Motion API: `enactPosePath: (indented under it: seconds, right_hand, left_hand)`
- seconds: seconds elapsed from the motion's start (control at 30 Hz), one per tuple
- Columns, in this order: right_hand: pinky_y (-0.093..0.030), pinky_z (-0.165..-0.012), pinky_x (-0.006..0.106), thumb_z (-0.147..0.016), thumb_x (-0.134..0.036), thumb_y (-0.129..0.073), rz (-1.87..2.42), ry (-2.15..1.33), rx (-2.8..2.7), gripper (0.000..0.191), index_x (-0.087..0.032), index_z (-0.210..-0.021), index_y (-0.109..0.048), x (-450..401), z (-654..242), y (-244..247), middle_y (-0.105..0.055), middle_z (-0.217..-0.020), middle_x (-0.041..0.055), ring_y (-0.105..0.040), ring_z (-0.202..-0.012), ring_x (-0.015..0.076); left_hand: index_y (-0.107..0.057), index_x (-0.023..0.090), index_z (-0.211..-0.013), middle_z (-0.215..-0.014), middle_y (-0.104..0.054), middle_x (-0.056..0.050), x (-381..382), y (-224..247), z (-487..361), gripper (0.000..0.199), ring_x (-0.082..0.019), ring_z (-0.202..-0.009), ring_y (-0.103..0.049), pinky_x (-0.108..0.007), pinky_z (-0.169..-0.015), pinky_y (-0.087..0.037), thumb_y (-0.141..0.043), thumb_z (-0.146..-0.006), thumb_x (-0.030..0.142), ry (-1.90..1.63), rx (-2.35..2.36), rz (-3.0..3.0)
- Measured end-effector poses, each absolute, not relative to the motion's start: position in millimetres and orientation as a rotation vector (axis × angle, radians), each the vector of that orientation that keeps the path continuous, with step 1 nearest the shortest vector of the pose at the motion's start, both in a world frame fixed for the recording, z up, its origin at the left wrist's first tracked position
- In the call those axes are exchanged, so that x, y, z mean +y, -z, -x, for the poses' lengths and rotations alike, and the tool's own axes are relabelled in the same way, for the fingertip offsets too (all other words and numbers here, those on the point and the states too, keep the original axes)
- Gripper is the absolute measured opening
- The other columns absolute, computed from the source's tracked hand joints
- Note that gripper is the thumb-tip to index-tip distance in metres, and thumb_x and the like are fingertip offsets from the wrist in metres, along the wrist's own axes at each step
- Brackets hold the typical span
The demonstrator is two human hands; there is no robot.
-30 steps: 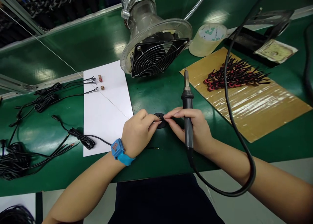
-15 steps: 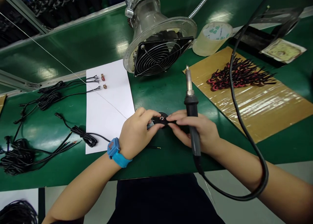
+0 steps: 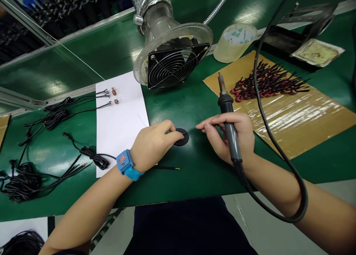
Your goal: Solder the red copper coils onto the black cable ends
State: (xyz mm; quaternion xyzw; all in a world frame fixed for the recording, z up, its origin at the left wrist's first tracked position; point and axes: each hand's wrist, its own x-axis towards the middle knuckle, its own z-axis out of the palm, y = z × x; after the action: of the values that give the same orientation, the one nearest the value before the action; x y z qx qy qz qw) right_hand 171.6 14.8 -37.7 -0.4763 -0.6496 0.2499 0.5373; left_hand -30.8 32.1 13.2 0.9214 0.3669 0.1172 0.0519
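Note:
My left hand (image 3: 154, 143), with a blue wrist strap (image 3: 129, 165), has its thumb and fingers closed at a round black disc (image 3: 182, 140) on the green bench. The thumb covers part of the disc's middle, and the fingertips are partly hidden. Near that hand a thin wire (image 3: 142, 120) shows over the white paper. My right hand (image 3: 233, 136) holds a soldering iron (image 3: 232, 136) between its fingers, the metal tip pointing up and away. Its thumb and forefinger are nearly together, to the right of the disc and apart from it.
A fume-extractor hood with a fan (image 3: 172, 67) hangs ahead. Brown cardboard (image 3: 292, 136) at right carries a pile of black-and-red wire pieces (image 3: 267, 84). Behind stand a tape roll (image 3: 235, 43) and a sponge (image 3: 318, 52). White paper (image 3: 119, 125) and coiled black cables (image 3: 22, 182) lie left.
My right hand has let go of the disc and drawn back to the right, the soldering iron moving with it. My left hand has stayed at the disc, its thumb now over the disc's centre.

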Motion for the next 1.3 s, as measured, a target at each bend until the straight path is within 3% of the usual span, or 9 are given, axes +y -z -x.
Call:
enactPosePath:
  seconds: [0.4, 0.5, 0.6, 0.73, 0.97, 1.07, 1.3]
  right_hand:
    - [-0.053, -0.061, 0.026, -0.078, -0.014, -0.058, 1.084, -0.535, -1.631, 0.020, -0.025, -0.092, -0.048, 16.7, -172.7, 39.9, -0.065, -0.077, -0.0021, -0.065, -0.065, 0.0128]
    - [-0.052, -0.059, 0.025, -0.078, -0.012, -0.058, 1.068, -0.503, -1.641, 0.021, -0.025, -0.092, -0.048, 17.0, -171.8, 38.7, -0.065, -0.075, -0.0024, -0.065, -0.064, 0.0121]
    - [-0.052, -0.058, 0.025, -0.078, -0.012, -0.057, 1.069, -0.485, -1.653, 0.022, -0.025, -0.093, -0.048, 16.9, -171.1, 38.2, -0.065, -0.075, -0.0026, -0.064, -0.063, 0.0117]
    - [-0.052, -0.058, 0.024, -0.078, -0.010, -0.057, 1.067, -0.460, -1.676, 0.025, -0.025, -0.095, -0.047, 16.7, -171.2, 38.1, -0.066, -0.076, -0.0026, -0.065, -0.064, 0.0116]
    - [-0.052, -0.058, 0.025, -0.078, -0.009, -0.057, 1.084, -0.438, -1.700, 0.025, -0.025, -0.095, -0.047, 17.6, -171.7, 37.8, -0.066, -0.075, -0.0022, -0.065, -0.065, 0.0117]
    - [-0.052, -0.058, 0.024, -0.079, -0.009, -0.056, 1.097, -0.423, -1.721, 0.024, -0.024, -0.095, -0.047, 18.2, -171.3, 37.2, -0.066, -0.074, -0.0022, -0.065, -0.065, 0.0117]
    - [-0.052, -0.059, 0.023, -0.078, -0.008, -0.057, 1.108, -0.414, -1.737, 0.025, -0.025, -0.095, -0.047, 17.9, -170.2, 35.9, -0.066, -0.073, -0.0030, -0.065, -0.065, 0.0111]
  left_hand:
    - [-0.063, 0.017, -0.084, -0.076, -0.063, -0.001, 35.2, -3.6, 33.9, 0.023, -0.011, -0.059, -0.052, -0.024, -0.050, -0.034, -0.041, -0.091, 0.014, -0.570, 0.880, -3.138]
    - [-0.064, 0.018, -0.092, -0.079, -0.064, -0.001, 33.9, -0.6, 37.4, 0.018, -0.012, -0.062, -0.055, -0.024, -0.051, -0.037, -0.045, -0.090, 0.017, -0.597, 0.921, -3.092]
    - [-0.065, 0.019, -0.098, -0.084, -0.064, -0.003, 33.8, -1.5, 38.1, 0.019, -0.012, -0.067, -0.058, -0.023, -0.055, -0.041, -0.053, -0.088, 0.031, -0.690, 1.106, -2.844]
    - [-0.068, 0.018, -0.084, -0.076, -0.064, -0.003, 39.2, -10.8, 29.0, 0.023, -0.013, -0.070, -0.058, -0.024, -0.063, -0.043, -0.052, -0.087, 0.035, -0.575, 1.425, -2.250]
    - [-0.060, 0.016, -0.060, -0.057, -0.055, 0.001, 54.5, -20.1, 15.1, 0.042, -0.010, -0.054, -0.046, -0.024, -0.051, -0.033, -0.054, -0.080, 0.052, -0.245, 1.483, -1.608]
    - [-0.058, 0.015, -0.056, -0.056, -0.054, 0.001, 55.5, -19.0, 15.8, 0.043, -0.010, -0.054, -0.044, -0.023, -0.051, -0.032, -0.057, -0.077, 0.053, -0.220, 1.456, -1.527]
    - [-0.067, 0.015, -0.071, -0.069, -0.062, -0.002, 54.2, -14.5, 20.0, 0.031, -0.011, -0.062, -0.049, -0.024, -0.057, -0.035, -0.058, -0.079, 0.043, -0.180, 1.401, -1.503]
